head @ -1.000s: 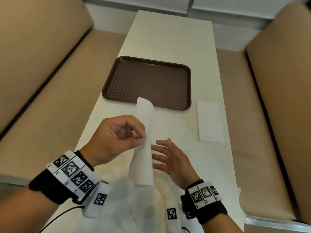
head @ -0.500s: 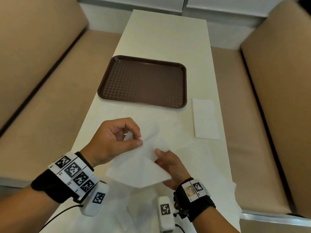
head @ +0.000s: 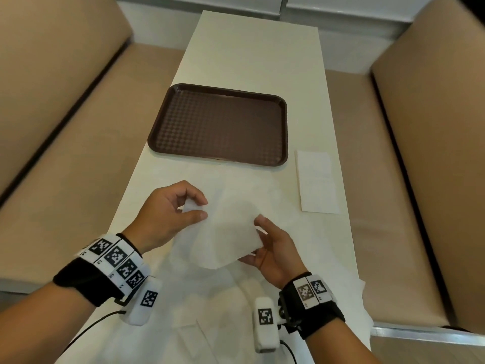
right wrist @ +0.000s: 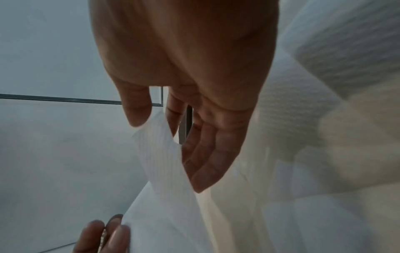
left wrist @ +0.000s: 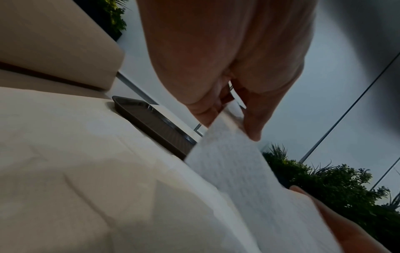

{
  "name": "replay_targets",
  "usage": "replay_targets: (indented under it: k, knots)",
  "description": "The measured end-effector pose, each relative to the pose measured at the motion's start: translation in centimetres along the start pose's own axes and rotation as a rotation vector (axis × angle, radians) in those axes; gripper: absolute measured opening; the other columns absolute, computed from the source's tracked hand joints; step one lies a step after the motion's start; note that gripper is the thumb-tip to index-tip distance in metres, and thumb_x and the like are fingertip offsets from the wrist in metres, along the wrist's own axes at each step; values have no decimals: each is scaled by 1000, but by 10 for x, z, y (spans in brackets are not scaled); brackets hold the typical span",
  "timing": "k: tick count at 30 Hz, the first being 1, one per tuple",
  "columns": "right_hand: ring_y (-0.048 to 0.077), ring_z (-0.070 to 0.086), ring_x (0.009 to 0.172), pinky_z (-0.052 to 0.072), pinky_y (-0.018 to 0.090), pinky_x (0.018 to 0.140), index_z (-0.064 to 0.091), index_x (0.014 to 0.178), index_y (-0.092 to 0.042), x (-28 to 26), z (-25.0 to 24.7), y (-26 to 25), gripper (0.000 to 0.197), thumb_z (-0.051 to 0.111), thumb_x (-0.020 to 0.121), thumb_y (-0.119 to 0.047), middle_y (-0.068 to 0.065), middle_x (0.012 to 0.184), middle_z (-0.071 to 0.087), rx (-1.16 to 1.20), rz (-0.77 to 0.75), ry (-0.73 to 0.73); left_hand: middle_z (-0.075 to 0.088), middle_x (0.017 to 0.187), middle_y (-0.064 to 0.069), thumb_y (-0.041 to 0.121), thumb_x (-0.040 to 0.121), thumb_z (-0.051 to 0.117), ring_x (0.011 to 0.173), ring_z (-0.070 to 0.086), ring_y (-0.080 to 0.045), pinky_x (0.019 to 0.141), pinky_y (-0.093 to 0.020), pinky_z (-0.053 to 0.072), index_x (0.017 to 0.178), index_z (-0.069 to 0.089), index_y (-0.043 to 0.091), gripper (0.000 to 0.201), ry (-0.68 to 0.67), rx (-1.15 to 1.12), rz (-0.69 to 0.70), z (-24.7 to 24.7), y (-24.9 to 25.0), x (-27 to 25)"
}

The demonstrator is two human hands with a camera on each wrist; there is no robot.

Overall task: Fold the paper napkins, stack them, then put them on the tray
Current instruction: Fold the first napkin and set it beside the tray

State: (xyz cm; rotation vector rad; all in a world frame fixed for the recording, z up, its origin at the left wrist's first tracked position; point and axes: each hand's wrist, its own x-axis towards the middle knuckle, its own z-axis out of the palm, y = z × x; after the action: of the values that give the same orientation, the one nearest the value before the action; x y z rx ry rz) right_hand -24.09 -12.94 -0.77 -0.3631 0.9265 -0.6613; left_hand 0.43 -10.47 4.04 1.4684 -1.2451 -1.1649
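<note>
A white paper napkin (head: 223, 232) is held spread above the near part of the table. My left hand (head: 168, 214) pinches its far left corner between thumb and fingers. My right hand (head: 273, 248) holds the right edge, thumb on top and fingers underneath. In the left wrist view the napkin (left wrist: 233, 171) hangs from my left fingers (left wrist: 207, 111). The right wrist view has the napkin (right wrist: 160, 154) caught between thumb and fingers (right wrist: 205, 154). The brown tray (head: 220, 124) lies bare beyond my hands. One folded napkin (head: 317, 182) rests on the table to the tray's right.
More loose white napkins (head: 210, 311) lie on the table's near end under my wrists. The narrow cream table (head: 252, 48) runs away from me between two tan benches (head: 65, 127). Green plants (left wrist: 335, 179) stand at the side.
The napkin hung upright from my left hand alone. My right hand came in and took its right edge, and the sheet now lies spread out between both hands.
</note>
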Motion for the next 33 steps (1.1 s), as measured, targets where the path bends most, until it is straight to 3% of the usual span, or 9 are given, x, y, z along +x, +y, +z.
replay_targets:
  k: [2, 4, 7, 10, 14, 19, 25, 29, 33]
  knots:
    - [30, 67, 75, 54, 41, 67, 70, 99, -13, 1, 0, -5, 41, 66, 87, -51, 13, 95, 67, 0, 26, 30, 68, 88, 6, -7, 75, 81, 85, 64, -13, 76, -25, 51, 81, 72, 26, 34, -39, -17, 19, 0, 2, -1]
    - [30, 67, 74, 53, 38, 65, 69, 97, -12, 4, 0, -6, 45, 67, 86, -55, 12, 94, 68, -19, 51, 51, 68, 91, 7, -8, 75, 81, 88, 64, -11, 74, -23, 50, 82, 72, 24, 34, -75, -17, 36, 0, 5, -2]
    - [29, 70, 81, 60, 41, 67, 71, 109, -8, 8, 3, -4, 30, 73, 90, -32, 12, 98, 73, -81, 59, 82, 68, 96, 5, -7, 75, 81, 92, 65, -13, 77, -27, 49, 85, 72, 22, 32, -109, -16, 39, -1, 4, -1]
    - [27, 72, 88, 63, 49, 81, 68, 117, -3, 9, 9, -2, 25, 69, 93, -9, 12, 103, 75, -173, 10, 106, 67, 106, 9, -2, 77, 82, 102, 65, -15, 81, -31, 47, 87, 72, 28, 34, -90, 97, 37, -1, -1, 1]
    - [30, 72, 97, 57, 53, 87, 68, 115, -6, 8, 17, -2, 21, 64, 94, -5, 15, 111, 75, -229, -83, 85, 57, 120, 22, 7, 81, 82, 108, 57, -8, 76, -14, 45, 95, 67, 40, 39, -69, 468, 159, 8, 2, -2]
    - [41, 67, 102, 50, 57, 86, 64, 129, -5, 3, 24, 0, 33, 54, 97, -6, 25, 120, 70, -161, -128, -32, 42, 145, 23, 30, 86, 76, 110, 61, -10, 83, -21, 55, 124, 50, 42, 47, -289, 391, 283, 33, 14, -12]
    - [41, 64, 105, 57, 43, 79, 61, 122, 1, 2, 19, -1, 51, 71, 78, -21, 27, 116, 59, -49, -103, -84, 27, 162, 21, 4, 98, 49, 120, 65, -8, 100, -29, 52, 127, 36, 43, 51, -382, 202, 316, 41, 21, -19]
    - [29, 68, 105, 60, 39, 77, 58, 137, -8, -4, 20, -3, 58, 70, 88, -37, 17, 121, 65, -58, -138, -218, 25, 162, 21, -2, 96, 42, 122, 63, -6, 100, -31, 54, 124, 32, 55, 64, -354, 271, 347, 39, 21, -17]
    - [43, 66, 114, 53, 55, 99, 61, 130, -2, 1, 22, 5, 44, 71, 87, -6, 23, 122, 69, -229, -210, -171, 35, 157, 14, -1, 91, 50, 121, 62, -16, 94, -32, 54, 126, 42, 40, 55, -264, 261, 381, 41, 18, -16]
